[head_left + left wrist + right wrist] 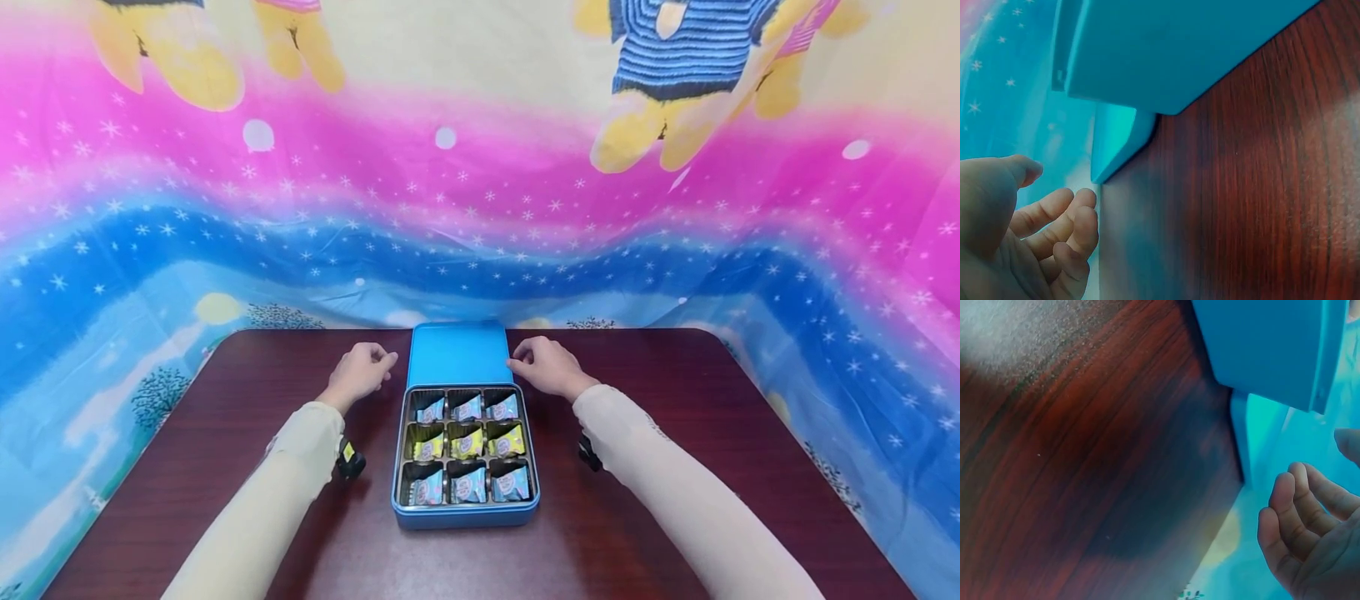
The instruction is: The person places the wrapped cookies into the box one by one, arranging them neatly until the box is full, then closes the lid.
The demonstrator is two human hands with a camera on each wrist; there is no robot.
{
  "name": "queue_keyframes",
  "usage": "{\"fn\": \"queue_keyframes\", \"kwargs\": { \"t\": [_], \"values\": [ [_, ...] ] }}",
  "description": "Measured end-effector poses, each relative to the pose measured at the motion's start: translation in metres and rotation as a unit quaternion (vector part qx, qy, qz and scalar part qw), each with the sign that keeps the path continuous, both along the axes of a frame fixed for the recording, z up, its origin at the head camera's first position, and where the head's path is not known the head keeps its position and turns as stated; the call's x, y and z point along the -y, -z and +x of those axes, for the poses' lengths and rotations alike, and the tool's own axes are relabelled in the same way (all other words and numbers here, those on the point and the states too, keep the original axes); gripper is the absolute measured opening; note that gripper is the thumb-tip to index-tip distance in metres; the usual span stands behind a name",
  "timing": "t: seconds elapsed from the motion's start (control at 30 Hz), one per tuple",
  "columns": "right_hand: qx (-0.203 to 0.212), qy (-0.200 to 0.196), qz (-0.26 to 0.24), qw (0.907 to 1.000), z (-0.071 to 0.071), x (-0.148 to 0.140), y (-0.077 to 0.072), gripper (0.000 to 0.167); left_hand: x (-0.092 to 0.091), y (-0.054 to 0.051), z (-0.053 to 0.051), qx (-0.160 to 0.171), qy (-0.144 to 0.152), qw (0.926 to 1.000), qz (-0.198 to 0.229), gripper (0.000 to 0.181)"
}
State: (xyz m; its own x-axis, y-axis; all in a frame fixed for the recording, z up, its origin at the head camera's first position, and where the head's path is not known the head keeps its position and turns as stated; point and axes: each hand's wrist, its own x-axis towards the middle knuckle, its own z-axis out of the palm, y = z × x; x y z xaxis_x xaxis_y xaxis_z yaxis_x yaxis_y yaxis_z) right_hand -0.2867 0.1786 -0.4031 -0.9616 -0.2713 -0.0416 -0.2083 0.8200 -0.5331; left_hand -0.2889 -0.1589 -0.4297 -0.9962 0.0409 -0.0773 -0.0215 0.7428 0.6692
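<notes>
A blue tin (467,518) stands on the table, its lid (459,354) laid back at the far side. Inside, a divided tray holds wrapped candies in three rows: yellow packets (467,443) in the middle row, pale blue packets (469,486) in the near and far rows. Left of the lid hovers my left hand (362,371), fingers loosely bent, holding nothing. My right hand (551,367) is at the lid's right edge, fingers loosely bent around nothing; whether a fingertip touches the lid I cannot tell. Both wrist views show the tin's outer side (1147,50) beyond the fingers.
The dark red wooden table (637,533) has its far edge just behind the lid. A printed cloth (450,258) in pink and blue hangs around the back and both sides. Wrist cameras (350,460) are strapped beneath both forearms.
</notes>
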Motion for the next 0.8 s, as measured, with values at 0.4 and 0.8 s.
{"fn": "queue_keyframes", "kwargs": {
  "t": [0.4, 0.8],
  "values": [
    [0.032, 0.029, 0.035, 0.9985, -0.009, 0.003, 0.018, 0.031, -0.014, 0.005, -0.013, 0.012, -0.006, 0.9980, -0.061, 0.029],
    [0.056, 0.038, 0.071, 0.9952, -0.016, 0.005, 0.031, 0.029, -0.028, 0.007, -0.015, 0.035, -0.015, 0.9957, -0.085, 0.033]
  ]
}}
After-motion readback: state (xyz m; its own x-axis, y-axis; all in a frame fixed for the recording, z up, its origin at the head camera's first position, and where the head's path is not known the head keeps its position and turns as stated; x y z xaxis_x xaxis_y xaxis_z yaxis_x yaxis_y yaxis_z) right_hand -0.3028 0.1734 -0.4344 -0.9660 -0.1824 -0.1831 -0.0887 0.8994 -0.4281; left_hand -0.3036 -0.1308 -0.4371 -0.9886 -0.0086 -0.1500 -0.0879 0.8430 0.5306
